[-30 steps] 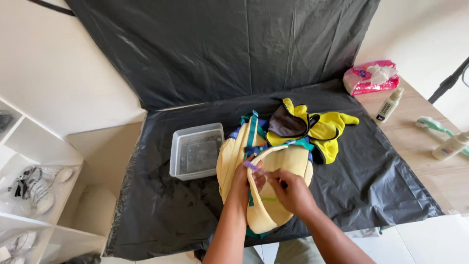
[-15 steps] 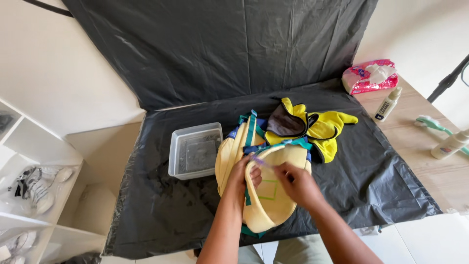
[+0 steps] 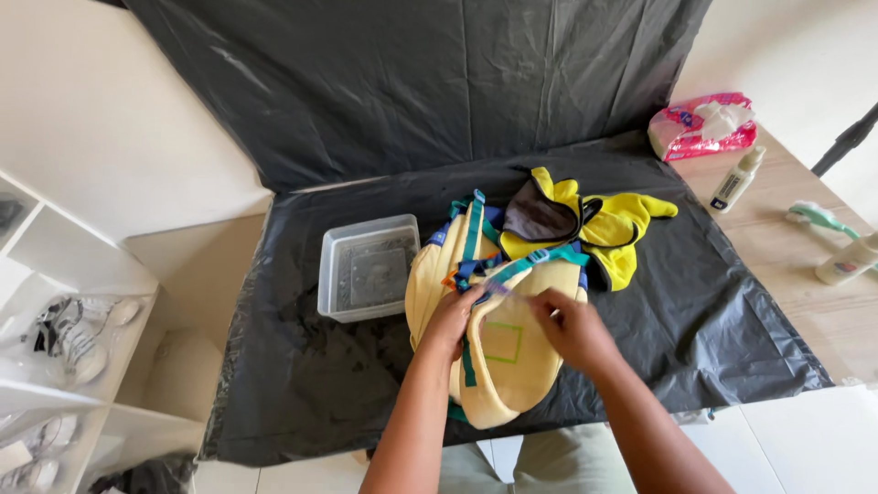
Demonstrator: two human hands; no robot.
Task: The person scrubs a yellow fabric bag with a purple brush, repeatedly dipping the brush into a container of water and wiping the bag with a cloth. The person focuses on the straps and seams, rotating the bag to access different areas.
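Item: pale yellow backpack with teal straps, lying flat on the black plastic sheet at centre. Long axis runs roughly 12 to 6 o'clock, tilted slightly; rounded end points to 6, toward the person, and the strap end to 12.

Left hand: fingers curled on the pack's left edge, pinching a small clear strip.

Right hand: fingers closed on the same strip's other end, over the pack's front panel.

Change from the earlier frame: the hands have drawn slightly apart and the strip is stretched between them; the pack is unmoved.

Adjacent: clear plastic tub at 9 o'clock of the pack; yellow and dark garment at 1 o'clock, touching the straps.
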